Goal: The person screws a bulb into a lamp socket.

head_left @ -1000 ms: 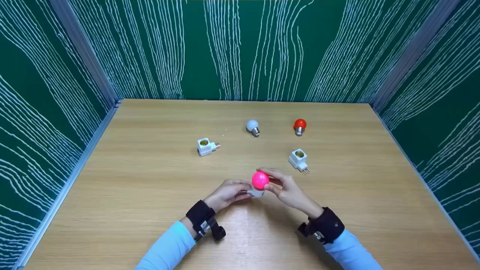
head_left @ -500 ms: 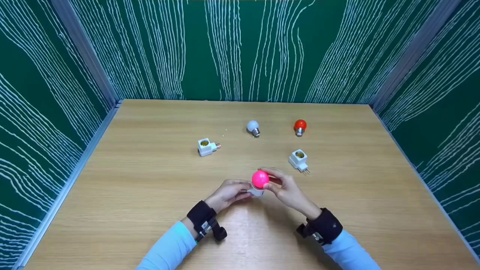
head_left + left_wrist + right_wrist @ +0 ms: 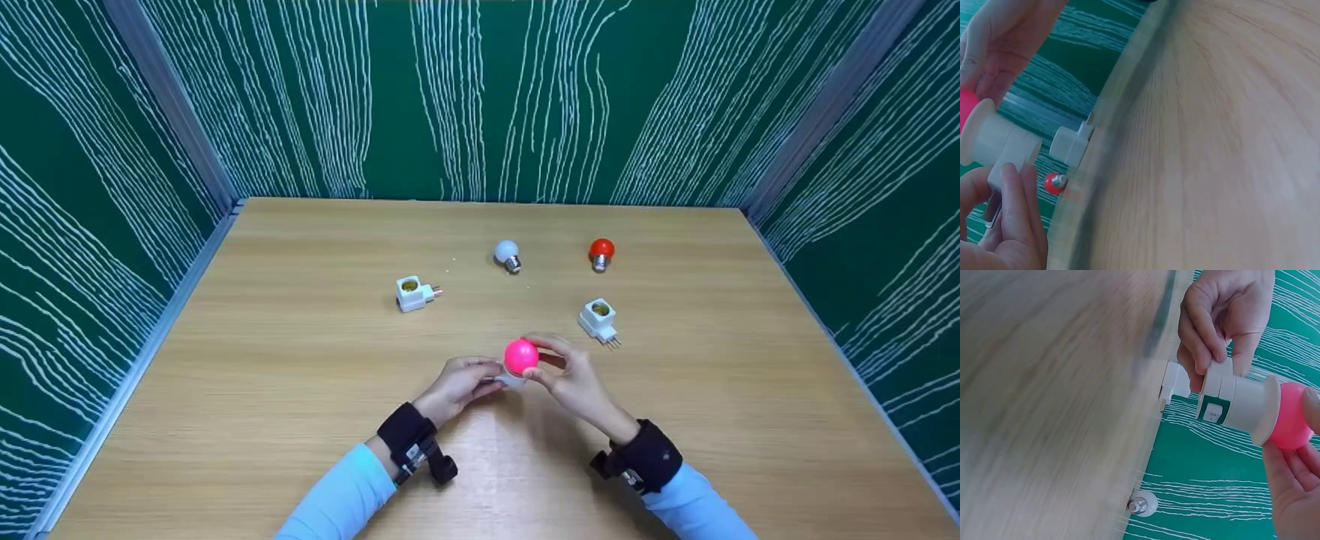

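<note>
My left hand (image 3: 459,386) holds a white plug-in lamp socket (image 3: 1247,408) by its plug end, between thumb and fingers. A rocker switch (image 3: 1212,412) on a green patch shows on the socket's side in the right wrist view. At the socket's flared mouth sits a round pink light bulb (image 3: 521,357). Thumb and fingers of my right hand (image 3: 576,381) grip this bulb from the right. The bulb's base is hidden inside the socket, so how deep it is screwed in cannot be seen. Both hands are above the table near its middle.
Behind the hands lie a white bulb (image 3: 507,255) and a red bulb (image 3: 601,253). Two square white sockets, one at left (image 3: 412,293) and one at right (image 3: 598,319), rest with their holes upward. Green patterned panels border the wooden table (image 3: 300,360).
The right thumb has shifted slightly left across the pink bulb. Bulb and socket have risen a touch in the head view, while the left hand keeps its hold.
</note>
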The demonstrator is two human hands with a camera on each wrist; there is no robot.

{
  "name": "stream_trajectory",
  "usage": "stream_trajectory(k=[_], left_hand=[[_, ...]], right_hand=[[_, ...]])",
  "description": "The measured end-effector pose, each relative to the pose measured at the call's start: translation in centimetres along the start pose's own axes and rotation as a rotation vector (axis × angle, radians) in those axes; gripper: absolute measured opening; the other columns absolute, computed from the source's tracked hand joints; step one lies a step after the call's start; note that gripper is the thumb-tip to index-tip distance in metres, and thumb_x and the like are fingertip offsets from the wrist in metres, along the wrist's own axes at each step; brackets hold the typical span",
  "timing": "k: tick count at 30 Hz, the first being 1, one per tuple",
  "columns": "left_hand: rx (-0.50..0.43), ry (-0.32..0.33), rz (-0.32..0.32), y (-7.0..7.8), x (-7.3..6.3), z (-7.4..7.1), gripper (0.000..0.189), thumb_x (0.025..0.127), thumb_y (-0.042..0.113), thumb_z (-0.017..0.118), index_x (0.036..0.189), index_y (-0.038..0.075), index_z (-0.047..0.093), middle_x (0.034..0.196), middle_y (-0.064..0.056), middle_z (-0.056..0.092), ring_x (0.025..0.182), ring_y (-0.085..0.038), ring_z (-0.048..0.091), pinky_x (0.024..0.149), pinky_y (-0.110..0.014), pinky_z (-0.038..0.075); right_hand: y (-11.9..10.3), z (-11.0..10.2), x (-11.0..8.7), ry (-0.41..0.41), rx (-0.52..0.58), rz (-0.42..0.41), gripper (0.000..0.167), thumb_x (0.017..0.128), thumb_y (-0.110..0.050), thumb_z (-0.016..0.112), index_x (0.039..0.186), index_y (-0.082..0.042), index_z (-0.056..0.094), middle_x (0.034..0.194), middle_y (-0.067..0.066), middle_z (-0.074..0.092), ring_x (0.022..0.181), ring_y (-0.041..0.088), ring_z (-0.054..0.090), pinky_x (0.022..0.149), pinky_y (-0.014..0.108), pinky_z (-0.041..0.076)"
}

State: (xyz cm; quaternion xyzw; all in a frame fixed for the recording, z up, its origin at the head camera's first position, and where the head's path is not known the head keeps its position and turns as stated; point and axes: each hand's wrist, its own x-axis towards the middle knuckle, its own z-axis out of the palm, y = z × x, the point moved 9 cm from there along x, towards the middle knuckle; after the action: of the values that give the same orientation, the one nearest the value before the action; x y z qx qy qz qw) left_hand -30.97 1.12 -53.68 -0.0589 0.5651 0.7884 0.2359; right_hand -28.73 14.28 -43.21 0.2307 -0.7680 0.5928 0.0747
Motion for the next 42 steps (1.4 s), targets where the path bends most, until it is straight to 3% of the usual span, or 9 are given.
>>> stream_trajectory(k=[12,20,24,42], left_hand=[[0.037,-0.012,-0.028,-0.3,0.0,-0.1,0.030,0.086,0.000,0.056,0.114,-0.012,0.055,0.102,-0.015,0.064,0.083,-0.015,0.065,0.086,-0.025,0.056],[0.046,-0.035,-0.054,-0.6,0.1,0.0,0.031,0.086,0.000,0.057,0.115,-0.011,0.055,0.103,-0.016,0.065,0.081,-0.017,0.066,0.082,-0.023,0.057],[0.033,-0.042,-0.050,-0.6,0.0,0.1,0.031,0.086,0.000,0.057,0.115,-0.011,0.055,0.101,-0.016,0.066,0.081,-0.017,0.067,0.081,-0.023,0.057],[0.000,-0.003,-0.018,-0.4,-0.3,0.1,0.031,0.085,-0.001,0.057,0.114,-0.011,0.055,0.103,-0.015,0.066,0.087,-0.018,0.066,0.086,-0.026,0.056]], right_hand=[[-0.3,0.1,-0.1,-0.048,-0.025,-0.006,0.046,0.073,0.000,0.072,0.115,0.007,0.056,0.117,0.022,0.057,0.109,0.032,0.055,0.092,0.034,0.053],[-0.2,0.9,-0.1,-0.216,-0.030,0.029,0.050,0.083,-0.008,0.064,0.130,0.000,0.048,0.132,0.019,0.048,0.120,0.030,0.048,0.103,0.032,0.044],[0.2,1.3,-0.1,-0.272,-0.023,0.082,0.049,0.087,-0.010,0.060,0.133,-0.002,0.046,0.135,0.017,0.046,0.125,0.029,0.044,0.106,0.038,0.039],[0.6,0.9,0.1,-0.179,-0.012,0.092,0.044,0.081,0.002,0.063,0.123,0.005,0.052,0.126,0.022,0.053,0.116,0.034,0.050,0.100,0.041,0.046]])
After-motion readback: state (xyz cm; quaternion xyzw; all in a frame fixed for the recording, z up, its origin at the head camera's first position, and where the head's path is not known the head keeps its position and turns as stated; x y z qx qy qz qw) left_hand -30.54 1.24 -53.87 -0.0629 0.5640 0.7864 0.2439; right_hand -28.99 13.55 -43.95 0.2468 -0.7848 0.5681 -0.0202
